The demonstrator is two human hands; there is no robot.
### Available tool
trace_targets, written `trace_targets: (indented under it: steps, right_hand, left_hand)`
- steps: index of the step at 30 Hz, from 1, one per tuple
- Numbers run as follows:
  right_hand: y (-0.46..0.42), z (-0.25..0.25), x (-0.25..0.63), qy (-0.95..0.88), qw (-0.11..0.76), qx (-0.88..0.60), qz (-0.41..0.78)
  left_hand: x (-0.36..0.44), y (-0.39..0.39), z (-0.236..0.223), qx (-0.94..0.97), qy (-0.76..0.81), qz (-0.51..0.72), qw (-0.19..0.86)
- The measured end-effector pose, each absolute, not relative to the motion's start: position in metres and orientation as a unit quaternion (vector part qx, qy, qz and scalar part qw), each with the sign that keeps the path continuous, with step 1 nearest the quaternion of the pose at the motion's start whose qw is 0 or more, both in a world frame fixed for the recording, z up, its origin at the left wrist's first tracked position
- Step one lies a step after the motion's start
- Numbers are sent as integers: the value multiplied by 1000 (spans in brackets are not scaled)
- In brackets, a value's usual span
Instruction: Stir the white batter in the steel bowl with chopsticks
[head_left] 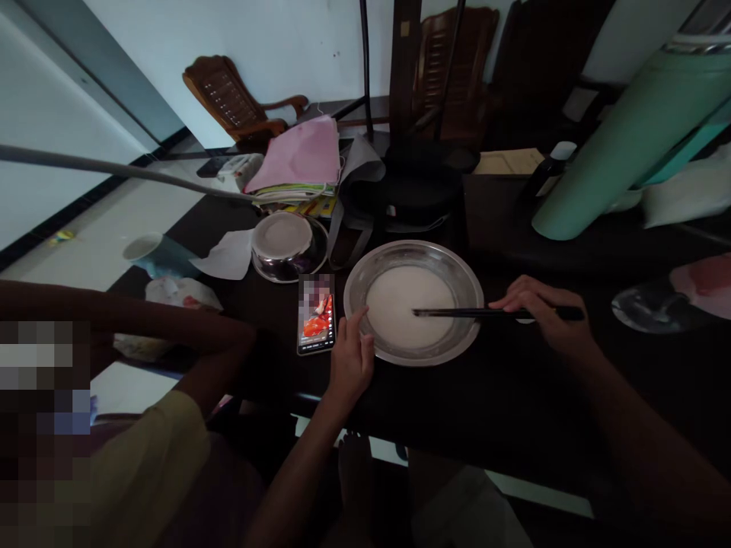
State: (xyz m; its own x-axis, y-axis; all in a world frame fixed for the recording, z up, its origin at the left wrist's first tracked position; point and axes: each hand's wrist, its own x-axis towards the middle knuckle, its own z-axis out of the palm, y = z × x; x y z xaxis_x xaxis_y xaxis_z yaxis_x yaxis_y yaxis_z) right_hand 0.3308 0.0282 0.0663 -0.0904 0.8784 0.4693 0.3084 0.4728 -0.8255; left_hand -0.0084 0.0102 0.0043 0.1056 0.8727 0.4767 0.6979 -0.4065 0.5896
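A wide metal bowl (469, 283) stands on the dark table with a smooth white mixture (403, 289) in it. My left hand (350, 356) grips the bowl's near left rim, its thumb and fingers on the edge. In my right hand (542, 308) is a pair of dark chopsticks (460, 313), held nearly level. They cross the bowl's right rim, and their tips reach the white mixture near the middle. Just left of the bowl lies a phone (317, 323) with its lit screen facing up.
An upturned metal bowl (282, 236), a blue cup (163, 255) and stacked papers (297, 160) are beyond the phone. A black bag (416, 190) sits behind the bowl; a green flask (622, 137) leans at right. Another person's bent arm (222, 358) rests at left.
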Motion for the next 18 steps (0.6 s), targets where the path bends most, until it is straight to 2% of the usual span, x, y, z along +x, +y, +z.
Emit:
trace_targets:
  steps: [5, 11, 15, 18]
  right_hand:
    - [29, 66, 331, -727, 477, -402, 287]
    - [29, 68, 332, -683, 522, -432, 273]
    - [29, 68, 329, -734, 479, -396, 274]
    - [29, 67, 330, -724, 493, -415, 246]
  left_hand:
    - [-8, 10, 4, 732, 542, 398, 109]
    - [-8, 10, 5, 734, 540, 396, 108]
    - [-9, 10, 6, 733, 542, 396, 109]
    - [-8, 10, 6, 733, 539, 400, 109]
